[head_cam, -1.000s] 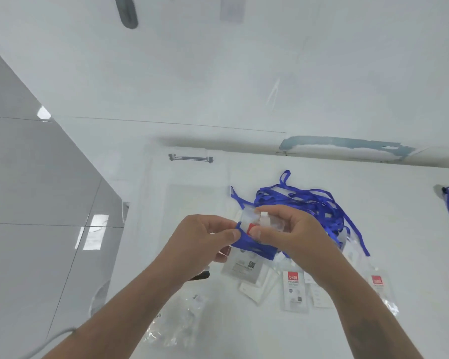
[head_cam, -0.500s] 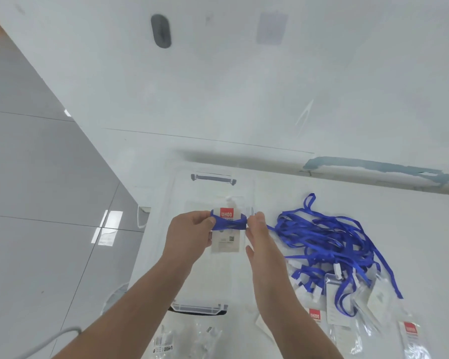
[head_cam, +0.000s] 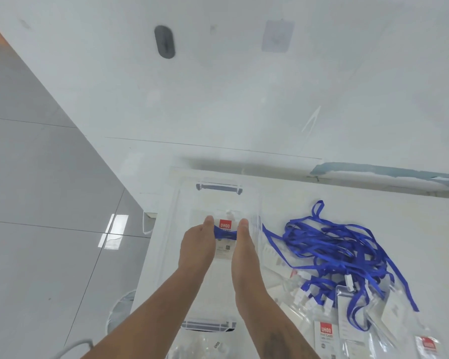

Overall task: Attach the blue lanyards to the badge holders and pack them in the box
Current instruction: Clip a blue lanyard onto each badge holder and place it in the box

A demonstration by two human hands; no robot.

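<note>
Blue lanyard (head_cam: 224,233) wrapped round the holder (head_cam: 224,238); your left hand (head_cam: 198,246) and right hand (head_cam: 244,248) clamp fingers on its ends, over the box (head_cam: 175,218). Spare lanyards (head_cam: 342,250) on counter (head_cam: 373,203).

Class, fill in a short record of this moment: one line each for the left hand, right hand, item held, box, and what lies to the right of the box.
left hand: holds the badge holder's left edge
right hand: holds its right edge
item held: badge holder wrapped with blue lanyard
box: clear, open, beneath the hands
right of box: lanyard pile, loose holders
</note>
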